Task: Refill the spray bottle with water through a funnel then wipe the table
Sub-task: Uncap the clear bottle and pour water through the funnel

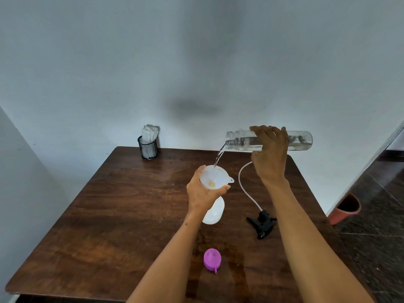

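standing upright near the middle of the dark wooden surface: white spray bottle, neck hidden behind the left hand. sitting in that neck: white funnel, small tab pointing right. curling round the funnel's rim and the bottle's top: left grip, thumb on the near side, fingers on the far side. falling into the funnel's far edge: thin stream of water. pouring it: clear water bottle, uncapped, lying almost level above the surface, mouth pointing left, a little water lying along its lower side. wrapping round the middle of the clear bottle: right hand, grip clamping it from above, thumb underneath. lying on the surface just right of the spray bottle and apart from it: black trigger sprayer head, its clear dip tube curving away toward the far edge. resting nearer the front edge: purple cap, loop pointing forward. showing around the cap and sprayer head: darker damp-looking patches. standing at the far left corner against the wall: black mesh cup holding white folded paper. sitting on the dark tiled floor at right: reddish bin.
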